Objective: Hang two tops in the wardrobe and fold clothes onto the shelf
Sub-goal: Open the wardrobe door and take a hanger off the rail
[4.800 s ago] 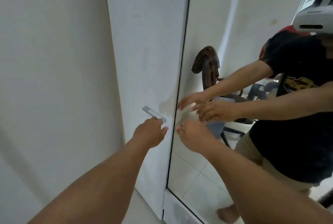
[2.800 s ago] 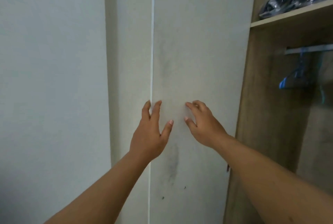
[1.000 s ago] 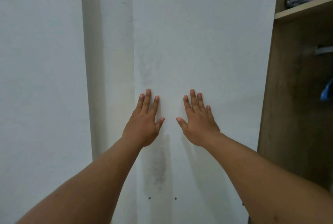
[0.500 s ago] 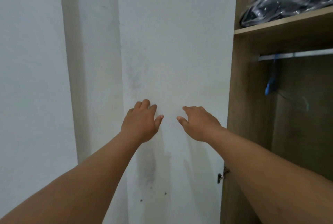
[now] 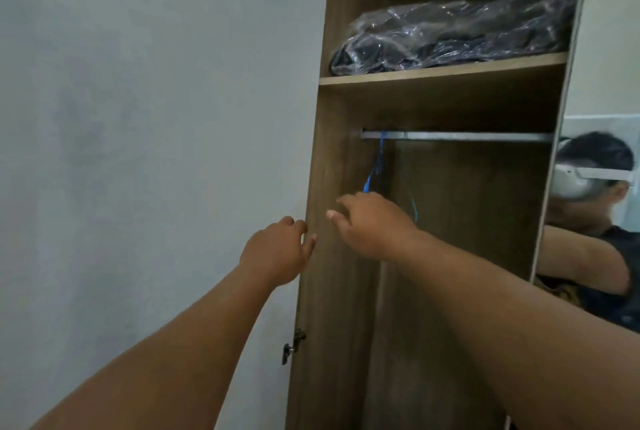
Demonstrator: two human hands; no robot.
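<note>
The wooden wardrobe (image 5: 346, 308) stands open in front of me. Its white left door (image 5: 166, 152) is swung back flat on the left. A metal rail (image 5: 457, 136) runs under the shelf (image 5: 443, 73), and a blue hanger (image 5: 375, 166) hangs at the rail's left end. My left hand (image 5: 277, 249) hovers at the door's hinged edge, fingers loosely bent, holding nothing. My right hand (image 5: 370, 221) reaches into the wardrobe just below the blue hanger, empty. No tops or loose clothes are in view.
A dark bundle wrapped in clear plastic (image 5: 450, 34) lies on the shelf. The mirrored right door (image 5: 595, 221) stands open at the right and shows a person's reflection. Hinges (image 5: 292, 346) stick out from the left door's edge.
Both hands have left the white door's face. The view has swung right onto the wardrobe's inside, and my right hand has moved in under the blue hanger.
</note>
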